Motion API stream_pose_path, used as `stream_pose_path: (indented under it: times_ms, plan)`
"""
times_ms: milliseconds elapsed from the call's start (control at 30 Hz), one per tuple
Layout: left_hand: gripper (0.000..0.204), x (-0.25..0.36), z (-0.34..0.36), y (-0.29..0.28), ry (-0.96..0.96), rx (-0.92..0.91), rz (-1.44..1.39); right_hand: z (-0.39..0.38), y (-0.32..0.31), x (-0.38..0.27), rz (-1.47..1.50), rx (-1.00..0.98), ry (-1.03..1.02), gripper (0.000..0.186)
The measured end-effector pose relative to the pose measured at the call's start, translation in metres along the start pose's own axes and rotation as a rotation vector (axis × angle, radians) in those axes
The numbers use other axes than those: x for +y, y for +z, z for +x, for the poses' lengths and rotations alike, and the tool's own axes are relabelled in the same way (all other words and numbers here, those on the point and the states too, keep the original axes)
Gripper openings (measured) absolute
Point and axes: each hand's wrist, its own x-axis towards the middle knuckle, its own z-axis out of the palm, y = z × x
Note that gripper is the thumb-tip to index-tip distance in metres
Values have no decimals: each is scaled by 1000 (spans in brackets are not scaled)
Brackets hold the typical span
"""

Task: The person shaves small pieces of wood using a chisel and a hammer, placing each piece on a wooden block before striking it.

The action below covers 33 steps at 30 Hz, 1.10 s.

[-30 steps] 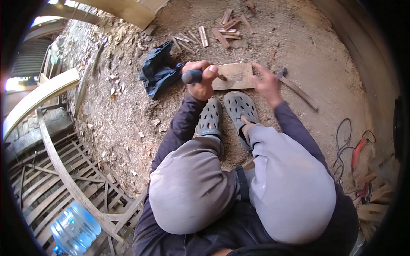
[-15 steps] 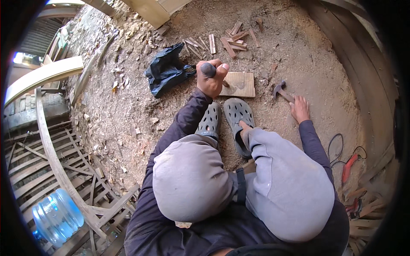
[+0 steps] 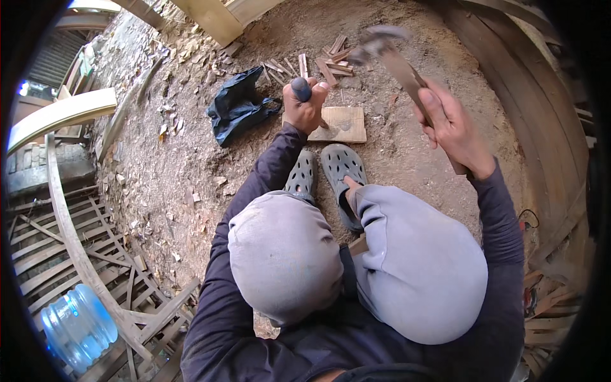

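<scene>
My left hand (image 3: 304, 114) is a fist round an upright tool with a dark, rounded handle end (image 3: 301, 89); its lower part is hidden beneath the hand. Just below the fist lies a flat wooden board (image 3: 349, 125), with a small brown piece (image 3: 324, 122) at its left part. Raised on the right, my right hand (image 3: 450, 121) grips a hammer (image 3: 407, 75) by its wooden handle. The hammer's head is smeared by motion and hangs over the ground beyond the board, apart from the tool.
Several split wooden sticks (image 3: 335, 58) lie beyond the board. A black plastic bag (image 3: 237, 108) is left of my left hand. My grey clogs (image 3: 344, 167) stand close to the board's near edge. At left are a slatted wooden frame (image 3: 70, 248) and a blue water jug (image 3: 79, 325).
My right hand has lifted the hammer from the ground at the right and swung it up. My left hand still holds the dark-handled tool by the board. The view has shifted slightly.
</scene>
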Motion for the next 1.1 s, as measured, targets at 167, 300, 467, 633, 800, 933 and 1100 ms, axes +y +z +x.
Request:
stream_pose_path:
  times_ms: [167,300,467,633,800,933,1100]
  plan:
    - [34,4,1,9,-14,-2,43,13,2,-75,-333,-24,-494,32]
    - [35,10,-2,12,35,-7,51,18,11,-78,-440,-13,-605,25]
    - [38,10,-2,19,74,14,9,28,22,-54,-480,-43,-559,28]
    - [40,20,2,15,106,-10,125,11,-10,-108,-380,100,-559,31]
    - [37,23,2,29,97,18,23,25,12,-61,-601,-227,-265,23]
    - [34,26,12,28,145,-9,138,21,0,-83,-503,70,-608,14]
    - [27,16,10,35,80,0,71,20,9,-72,-517,4,-432,21]
